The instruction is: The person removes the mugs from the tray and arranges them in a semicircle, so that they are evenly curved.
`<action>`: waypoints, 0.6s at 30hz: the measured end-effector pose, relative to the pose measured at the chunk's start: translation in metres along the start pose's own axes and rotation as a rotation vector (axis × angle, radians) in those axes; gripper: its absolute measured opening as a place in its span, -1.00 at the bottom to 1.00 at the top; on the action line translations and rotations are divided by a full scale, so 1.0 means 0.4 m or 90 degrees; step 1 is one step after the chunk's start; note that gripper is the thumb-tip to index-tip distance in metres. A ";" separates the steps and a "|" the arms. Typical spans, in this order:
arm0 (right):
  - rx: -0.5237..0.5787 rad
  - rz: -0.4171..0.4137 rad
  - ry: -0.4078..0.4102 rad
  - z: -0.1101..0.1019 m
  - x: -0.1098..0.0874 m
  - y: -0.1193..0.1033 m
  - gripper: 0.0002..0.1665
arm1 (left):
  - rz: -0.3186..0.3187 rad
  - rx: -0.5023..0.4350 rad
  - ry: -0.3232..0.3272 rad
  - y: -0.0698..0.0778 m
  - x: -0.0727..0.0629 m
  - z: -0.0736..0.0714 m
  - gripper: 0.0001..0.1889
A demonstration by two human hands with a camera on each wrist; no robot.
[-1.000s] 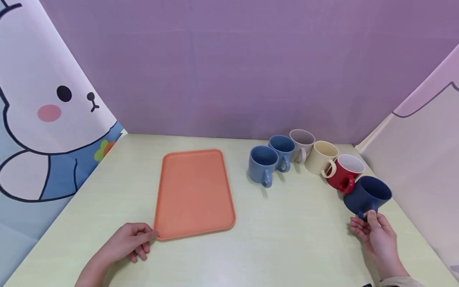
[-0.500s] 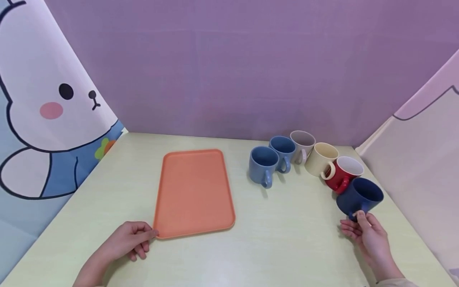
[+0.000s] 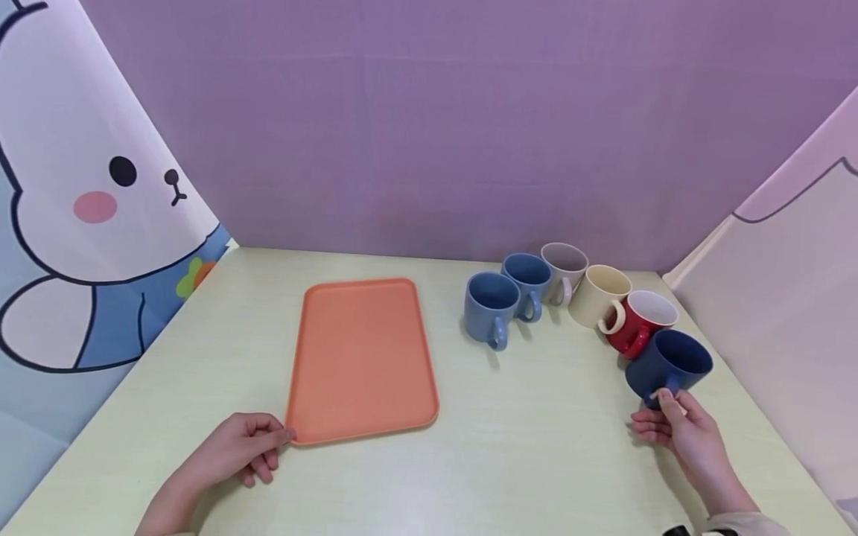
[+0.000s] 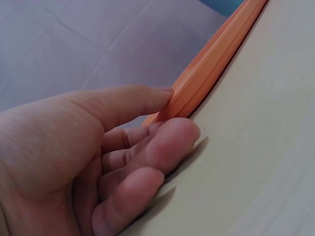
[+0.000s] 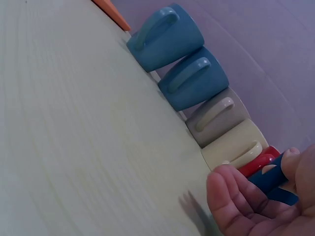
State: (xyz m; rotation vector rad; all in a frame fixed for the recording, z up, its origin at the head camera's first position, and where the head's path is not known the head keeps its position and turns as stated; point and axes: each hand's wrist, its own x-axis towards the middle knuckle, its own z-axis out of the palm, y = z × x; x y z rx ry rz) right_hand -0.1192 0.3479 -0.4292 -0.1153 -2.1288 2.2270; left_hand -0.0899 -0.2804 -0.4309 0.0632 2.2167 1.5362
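Observation:
My left hand (image 3: 244, 450) pinches the near-left corner of the orange tray (image 3: 365, 357); in the left wrist view the thumb lies on the tray's rim (image 4: 209, 64) with fingers curled below. My right hand (image 3: 690, 435) grips the handle of a navy mug (image 3: 653, 372) between thumb and fingers. The navy mug stands right against a red mug (image 3: 626, 327), its rim overlapping it in the head view. In the right wrist view, the navy handle (image 5: 268, 179) shows between thumb and fingers, while most of the mug is hidden by the hand.
Behind the red mug, a cream mug (image 3: 596, 301), a grey mug (image 3: 561, 268) and two blue mugs (image 3: 485, 313) continue the slanting row. A purple backdrop (image 3: 429, 134) closes off the far edge of the pale table (image 3: 509, 447). Printed cloths stand on both sides.
My right hand has shifted the navy mug leftward, closer against the red mug. The red mug has moved slightly left and its handle has turned. My left hand and the tray stay put.

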 end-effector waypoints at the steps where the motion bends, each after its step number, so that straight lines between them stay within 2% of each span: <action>1: -0.014 0.000 0.002 -0.001 0.001 -0.002 -0.73 | -0.001 0.000 0.001 -0.001 0.000 0.000 -0.70; 4: -0.096 0.014 0.013 -0.002 0.001 -0.015 -0.68 | -0.003 -0.001 0.002 -0.003 -0.001 -0.001 -0.70; 6: -0.207 0.024 0.031 -0.001 -0.002 -0.028 -0.62 | -0.004 -0.001 0.002 -0.004 -0.002 -0.002 -0.70; 9: -0.412 0.031 0.043 0.001 -0.008 -0.052 -0.56 | -0.004 0.000 0.000 -0.004 -0.002 -0.003 -0.70; 11: -0.541 0.013 0.044 0.001 -0.014 -0.065 -0.58 | -0.003 -0.001 -0.001 -0.003 -0.002 -0.003 -0.71; 13: -0.634 -0.020 0.032 0.003 -0.021 -0.077 -0.62 | -0.001 -0.001 -0.001 -0.002 -0.002 -0.003 -0.71; 16: -0.735 -0.069 0.012 0.007 -0.031 -0.088 -0.70 | 0.001 -0.001 -0.007 0.002 -0.006 -0.001 -0.71; 18: -0.779 -0.067 -0.011 0.014 -0.034 -0.099 -0.69 | 0.004 0.006 -0.014 0.006 -0.008 0.000 -0.71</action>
